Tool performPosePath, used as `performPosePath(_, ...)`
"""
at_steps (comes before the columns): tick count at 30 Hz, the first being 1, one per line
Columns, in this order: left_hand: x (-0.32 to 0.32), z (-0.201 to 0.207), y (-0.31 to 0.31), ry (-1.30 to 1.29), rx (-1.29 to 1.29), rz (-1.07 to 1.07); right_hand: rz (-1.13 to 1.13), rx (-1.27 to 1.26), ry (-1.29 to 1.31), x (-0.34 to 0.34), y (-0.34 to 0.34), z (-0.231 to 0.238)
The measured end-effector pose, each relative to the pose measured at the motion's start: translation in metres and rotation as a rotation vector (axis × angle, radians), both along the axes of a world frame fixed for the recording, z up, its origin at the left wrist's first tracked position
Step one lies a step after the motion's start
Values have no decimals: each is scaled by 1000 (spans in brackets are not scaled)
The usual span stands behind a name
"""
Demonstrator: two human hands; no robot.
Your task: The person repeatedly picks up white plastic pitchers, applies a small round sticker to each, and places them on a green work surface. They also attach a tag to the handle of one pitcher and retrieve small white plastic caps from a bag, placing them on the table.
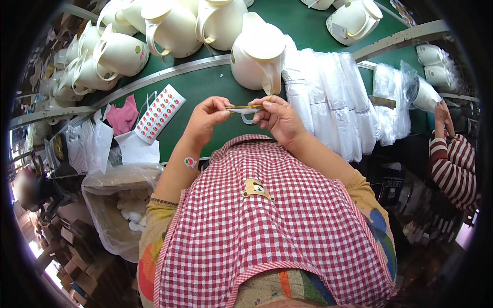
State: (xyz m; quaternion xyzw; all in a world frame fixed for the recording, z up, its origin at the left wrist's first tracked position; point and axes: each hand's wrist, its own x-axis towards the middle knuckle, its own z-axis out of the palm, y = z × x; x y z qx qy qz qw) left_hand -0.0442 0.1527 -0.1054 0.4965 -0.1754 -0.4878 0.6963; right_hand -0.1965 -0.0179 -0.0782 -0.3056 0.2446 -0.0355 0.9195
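Observation:
A thin gold cord (243,107) is stretched between my two hands, just in front of a cream jug. My left hand (204,119) pinches its left end between thumb and fingertips. My right hand (282,117) pinches the other end, close under the jug's handle. A small whitish curved piece (247,119) hangs by the right fingers; what it is I cannot tell. The cream jug (255,47) stands on the green worktop, handle toward me. Whether the cord is fastened to that handle is hidden by my fingers. A round sticker (190,162) is on my left forearm.
Cream jugs (172,28) crowd the back left. Stacked clear plastic bags (328,97) lie right of my hands. A sticker sheet (160,114) and a pink cloth (123,115) lie left, above a lined bin (115,205). Another person's hand (442,115) touches a wrapped item at right.

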Motion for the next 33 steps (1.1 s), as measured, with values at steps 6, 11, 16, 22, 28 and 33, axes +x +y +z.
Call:
performPosePath(6, -15, -11, -21, 201, 125, -80, -104, 80, -110, -9, -13, -10)
performPosePath(11, -16, -19, -28, 225, 28, 10, -161, 74, -92, -20, -24, -13)
performPosePath(16, -19, -30, -38, 350, 62, -64, -188, 18, 44, -24, -27, -25)
performPosePath(22, -21, -31, -54, 388, 104, -119, -121, -47, 47, -27, -27, -27)
performPosePath(28, -27, -36, -63, 755, -109, -349, -70, -71, -57, -28, -25, -12)
performPosePath(33, -38, -35, -73, 937, -321, -555, -72, -209, -118, -22, -23, 1)
